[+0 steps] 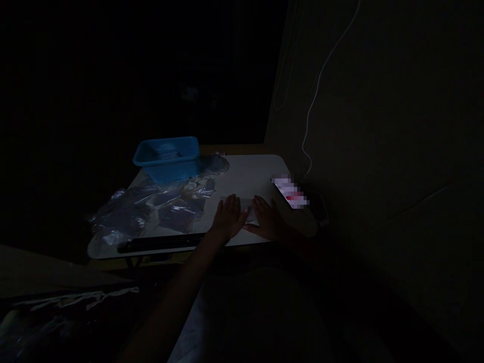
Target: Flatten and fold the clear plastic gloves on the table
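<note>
Both hands lie palm down near the front of a white table (245,171). My left hand (229,217) rests flat with its fingers stretched forward. My right hand (266,219) is spread beside it, thumb pointing towards the left hand. Between and partly under them is a small, thin, clear sheet, perhaps a plastic bag (250,214); the dim light hides its details. Left of my hands, several clear plastic bags (179,212) lie in a loose heap. A lit phone (289,191) lies to the right of my right hand.
A blue plastic basin (170,169) stands at the table's back left. A long black bar-like object (162,243) lies along the front edge. A white cable (319,78) hangs down the wall on the right. The room is very dark.
</note>
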Tool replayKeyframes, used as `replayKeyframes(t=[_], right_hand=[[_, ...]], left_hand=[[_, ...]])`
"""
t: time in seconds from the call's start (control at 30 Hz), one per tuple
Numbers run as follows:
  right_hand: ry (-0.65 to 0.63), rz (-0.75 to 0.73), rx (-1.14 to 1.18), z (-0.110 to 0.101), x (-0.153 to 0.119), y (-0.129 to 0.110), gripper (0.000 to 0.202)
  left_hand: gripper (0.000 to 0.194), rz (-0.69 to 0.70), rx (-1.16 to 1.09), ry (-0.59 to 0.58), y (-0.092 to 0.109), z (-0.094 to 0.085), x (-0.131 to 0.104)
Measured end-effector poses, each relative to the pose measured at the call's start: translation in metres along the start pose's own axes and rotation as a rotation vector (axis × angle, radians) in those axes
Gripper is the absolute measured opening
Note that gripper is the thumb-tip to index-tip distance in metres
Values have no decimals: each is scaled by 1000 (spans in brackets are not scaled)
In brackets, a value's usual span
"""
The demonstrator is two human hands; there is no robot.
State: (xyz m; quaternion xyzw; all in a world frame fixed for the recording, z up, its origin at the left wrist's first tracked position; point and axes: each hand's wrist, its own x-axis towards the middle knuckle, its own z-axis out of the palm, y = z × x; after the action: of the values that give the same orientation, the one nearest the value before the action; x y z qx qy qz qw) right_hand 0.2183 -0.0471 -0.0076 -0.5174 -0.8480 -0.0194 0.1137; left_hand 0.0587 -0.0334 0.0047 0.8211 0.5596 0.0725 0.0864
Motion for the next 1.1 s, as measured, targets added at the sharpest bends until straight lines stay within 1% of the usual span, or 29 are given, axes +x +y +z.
replayKeyframes(t=[0.1, 0.2, 0.33, 0.47, 0.6, 0.83, 0.97, 1.03, 1.1], right_hand=[[-32, 13, -8, -1, 1, 0, 80], [-53, 17, -16, -1, 1, 0, 83], [-56, 14, -32, -2, 0, -1, 84], [-51, 5, -42, -2, 0, 0, 83], [-73, 9, -35, -3, 2, 1, 83], [-72, 17, -1, 0, 1, 4, 85], [-68, 17, 88, -1, 7, 14, 77], [-61, 68, 196, -5, 16, 22, 69], [-49, 173, 320, -9, 28, 31, 58]], left_hand=[[62, -20, 43, 35, -10, -3, -5], [61, -37, 124, 67, -15, -4, -8], [63, -59, 199, 73, -14, -3, -9], [64, -96, 201, 82, -12, -2, -9], [58, -134, 219, 99, -11, 0, -8], [58, -115, 218, 135, -13, 4, -7], [58, -124, 202, 112, -12, 3, -6], [58, -123, 201, 110, -11, 2, -6], [58, -121, 200, 120, -11, 2, -6]])
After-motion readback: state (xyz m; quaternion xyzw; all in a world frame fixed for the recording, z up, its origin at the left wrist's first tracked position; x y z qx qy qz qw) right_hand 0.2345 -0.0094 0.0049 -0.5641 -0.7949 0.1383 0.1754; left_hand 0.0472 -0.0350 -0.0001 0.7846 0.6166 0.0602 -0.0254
